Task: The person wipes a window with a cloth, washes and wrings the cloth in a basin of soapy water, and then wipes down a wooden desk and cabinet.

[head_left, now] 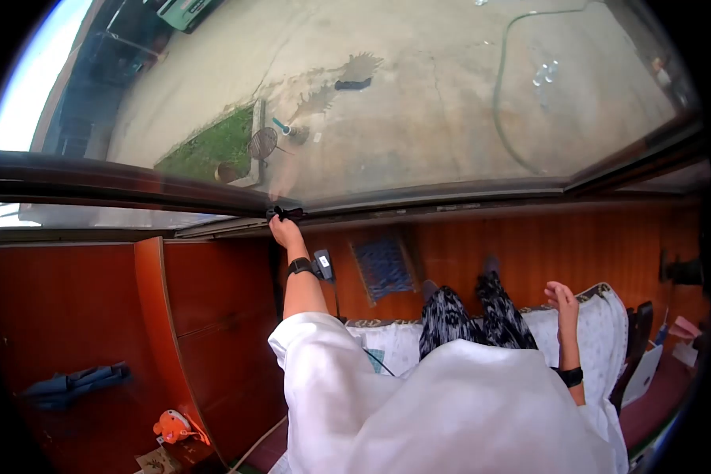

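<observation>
The left arm reaches straight forward, elbow extended; the left hand [285, 231] lies at the lower rail of the window frame [450, 196], its fingers closed on a small black object [292, 214], whose exact form is too small to tell. A black band [299, 266] circles this wrist, just beside a dark box [322, 263] with a pale label. The right arm is bent; the right hand [562, 299] hangs raised over a white spotted cloth [600, 324], fingers loosely curled and apart from the thumb. The shirt [482, 411] is smooth and white, the trousers [450, 320] mottled black and white. Ahead, a blue textured panel [385, 267], roughly rectangular with pale edges, lies on the reddish wooden floor [458, 253]. At left stands a glossy red-brown cabinet [221, 284] of flat panels.
</observation>
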`<state>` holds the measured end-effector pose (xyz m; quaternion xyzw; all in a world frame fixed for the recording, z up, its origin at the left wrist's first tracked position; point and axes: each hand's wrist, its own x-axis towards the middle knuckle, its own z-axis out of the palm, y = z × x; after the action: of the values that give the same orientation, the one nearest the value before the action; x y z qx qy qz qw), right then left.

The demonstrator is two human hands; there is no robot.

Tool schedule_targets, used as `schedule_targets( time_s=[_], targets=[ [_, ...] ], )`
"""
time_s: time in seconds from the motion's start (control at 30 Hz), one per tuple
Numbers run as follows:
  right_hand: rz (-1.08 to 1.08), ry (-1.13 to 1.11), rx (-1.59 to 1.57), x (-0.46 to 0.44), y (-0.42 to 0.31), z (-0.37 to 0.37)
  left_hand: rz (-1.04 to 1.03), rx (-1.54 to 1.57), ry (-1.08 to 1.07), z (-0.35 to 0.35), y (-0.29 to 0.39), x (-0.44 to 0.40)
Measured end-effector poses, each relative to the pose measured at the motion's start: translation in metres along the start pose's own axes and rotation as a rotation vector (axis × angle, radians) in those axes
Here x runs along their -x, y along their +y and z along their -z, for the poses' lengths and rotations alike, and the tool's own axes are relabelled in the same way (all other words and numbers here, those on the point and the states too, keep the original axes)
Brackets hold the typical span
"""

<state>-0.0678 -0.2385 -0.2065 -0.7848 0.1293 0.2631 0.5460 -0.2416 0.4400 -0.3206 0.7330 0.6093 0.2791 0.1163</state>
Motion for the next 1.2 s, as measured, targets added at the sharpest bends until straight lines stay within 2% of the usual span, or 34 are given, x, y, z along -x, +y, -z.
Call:
schedule_targets(
  time_s=[0.03, 0.07, 0.13, 0.2, 0.27, 0.33, 0.4, 0.47, 0.57, 0.6, 0.63, 0.67, 0.7, 0.73, 0.8, 0.87, 1.0, 1.13, 1.2],
  targets=[
    [-0.005, 0.028, -0.033, 0.002, 0.002, 0.001, 0.098, 0.119, 0.067, -0.015, -0.023, -0.004],
    [0.0, 0.033, -0.014, 0.002, 0.004, 0.005, 0.116, 0.125, 0.06, -0.012, -0.011, 0.002],
    [0.052, 0.058, -0.063, 0.005, 0.01, 0.012, 0.765, 1.099, -0.009, 0.007, 0.042, 0.014],
    [0.058, 0.044, -0.058, 0.009, 0.005, 0.013, 0.818, 1.257, -0.067, 0.001, 0.054, 0.036],
    [0.048, 0.088, -0.096, 0.011, 0.002, 0.012, 0.865, 1.34, -0.297, -0.022, 0.048, 0.063],
    [0.048, 0.078, -0.104, 0.008, 0.003, 0.012, 0.946, 1.436, -0.373, -0.023, 0.073, 0.102],
    [0.014, 0.055, -0.07, 0.005, -0.002, 0.01, 0.983, 1.528, -0.311, -0.007, 0.097, 0.112],
    [0.049, 0.024, -0.016, -0.001, -0.012, 0.006, 0.854, 1.572, -0.178, 0.031, 0.116, 0.092],
    [0.11, 0.014, -0.021, -0.017, -0.018, 0.003, 0.429, 1.493, -0.113, 0.127, 0.144, 0.05],
    [0.116, -0.006, -0.021, -0.021, -0.019, -0.003, 0.244, 1.411, -0.071, 0.146, 0.14, 0.031],
    [0.123, -0.033, 0.004, -0.026, -0.021, -0.01, -0.032, 1.244, 0.067, 0.171, 0.151, 0.013],
    [0.125, -0.053, 0.035, -0.027, -0.022, -0.015, -0.199, 1.089, 0.144, 0.195, 0.158, -0.004],
    [0.155, -0.085, 0.062, -0.026, -0.026, -0.024, -0.348, 0.879, 0.227, 0.216, 0.161, -0.022],
    [0.154, -0.097, 0.069, -0.025, -0.031, -0.033, -0.41, 0.901, 0.235, 0.239, 0.171, -0.036],
    [0.195, -0.19, 0.085, -0.022, -0.041, -0.045, -0.655, 0.703, 0.38, 0.281, 0.195, -0.054],
    [0.211, -0.201, 0.088, -0.019, -0.049, -0.056, -0.657, 0.707, 0.35, 0.298, 0.201, -0.063],
    [0.227, -0.214, 0.148, -0.004, -0.053, -0.067, -0.571, 0.697, 0.356, 0.246, 0.168, -0.046],
    [0.172, -0.197, 0.131, -0.001, -0.038, -0.066, -0.298, 0.665, 0.236, 0.157, 0.119, -0.002],
    [0.197, -0.184, 0.115, 0.001, -0.04, -0.071, -0.077, 0.746, 0.016, 0.1, 0.075, 0.011]
  ],
)
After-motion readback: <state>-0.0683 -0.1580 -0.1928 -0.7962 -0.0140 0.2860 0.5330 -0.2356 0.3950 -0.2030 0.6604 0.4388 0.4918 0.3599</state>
